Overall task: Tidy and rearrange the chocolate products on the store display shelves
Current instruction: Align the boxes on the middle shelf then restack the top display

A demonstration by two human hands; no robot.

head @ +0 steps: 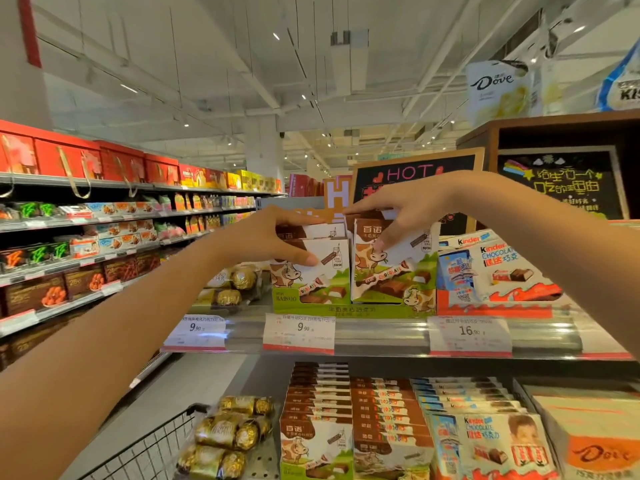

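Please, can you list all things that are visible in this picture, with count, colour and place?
cow chocolate boxes: several, white-brown-green, upper shelf centre
Kinder boxes: several, white-orange, upper shelf right
gold chocolates: several packs, upper shelf left
price tags: three, white, shelf edge
stacked boxes: many, lower shelf
HOT sign: one, black, behind
red gift boxes: several, far left shelves
left hand: grips left cow box
right hand: pinches right cow box

One head-worn wide-angle view, close to the chocolate shelf [381, 336] at frame centre, aisle receding at left
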